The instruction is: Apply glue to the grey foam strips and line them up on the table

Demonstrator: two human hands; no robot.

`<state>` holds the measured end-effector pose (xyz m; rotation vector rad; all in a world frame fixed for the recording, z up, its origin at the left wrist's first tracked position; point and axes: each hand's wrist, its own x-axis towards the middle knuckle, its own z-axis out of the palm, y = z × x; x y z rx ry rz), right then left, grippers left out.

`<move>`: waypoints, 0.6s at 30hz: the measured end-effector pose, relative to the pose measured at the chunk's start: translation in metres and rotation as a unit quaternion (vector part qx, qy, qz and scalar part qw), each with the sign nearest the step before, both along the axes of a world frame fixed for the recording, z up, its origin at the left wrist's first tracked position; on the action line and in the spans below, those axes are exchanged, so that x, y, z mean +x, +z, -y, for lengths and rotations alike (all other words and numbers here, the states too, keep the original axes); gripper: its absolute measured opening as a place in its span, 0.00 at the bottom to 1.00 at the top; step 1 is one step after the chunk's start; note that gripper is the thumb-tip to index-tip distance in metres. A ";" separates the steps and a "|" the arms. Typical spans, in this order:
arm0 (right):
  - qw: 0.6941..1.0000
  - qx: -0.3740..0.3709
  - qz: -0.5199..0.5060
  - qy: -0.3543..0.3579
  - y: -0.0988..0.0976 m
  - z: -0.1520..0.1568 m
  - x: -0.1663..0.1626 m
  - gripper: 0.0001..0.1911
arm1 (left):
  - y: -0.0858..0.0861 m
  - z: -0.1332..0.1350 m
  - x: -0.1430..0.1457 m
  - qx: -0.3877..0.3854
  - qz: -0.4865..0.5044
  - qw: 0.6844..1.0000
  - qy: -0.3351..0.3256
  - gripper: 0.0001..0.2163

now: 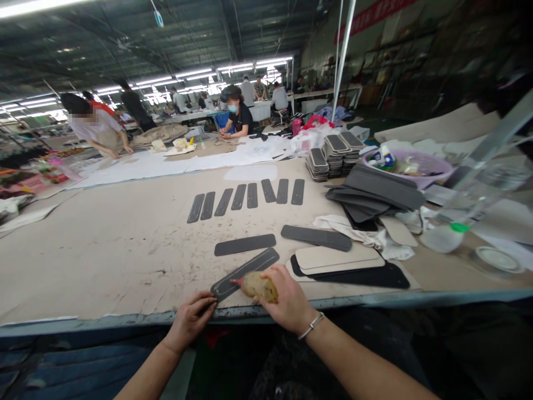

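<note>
My left hand (192,318) presses its fingers on the near end of a dark grey strip (245,271) lying slantwise at the table's front edge. My right hand (287,303) is closed round a glue-caked brush (259,286) whose tip rests on that strip. Two more dark strips (245,244) (316,237) lie just beyond. Right of my hand lies a beige strip (339,257) on top of a black one (366,276).
A row of several dark strips (250,197) lies mid-table. Stacks of dark pieces (333,155), loose dark sheets (378,191), a white rag (366,238), a purple basin (410,166) and a green-capped bottle (443,237) sit at right. Other people work at far tables.
</note>
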<state>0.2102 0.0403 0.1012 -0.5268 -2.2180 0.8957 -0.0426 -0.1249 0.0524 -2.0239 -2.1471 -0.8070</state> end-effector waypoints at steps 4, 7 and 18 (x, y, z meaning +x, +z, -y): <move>0.999 0.010 0.026 -0.036 0.002 -0.007 0.004 0.21 | 0.009 -0.003 -0.002 -0.023 -0.004 1.000 -0.015 0.09; 0.992 0.017 0.051 -0.110 0.006 -0.026 0.021 0.19 | 0.013 -0.007 -0.005 -0.057 -0.006 0.998 -0.029 0.09; 0.978 0.010 0.013 -0.207 0.003 -0.062 0.037 0.21 | 0.009 -0.012 -0.014 -0.054 -0.032 0.996 -0.067 0.09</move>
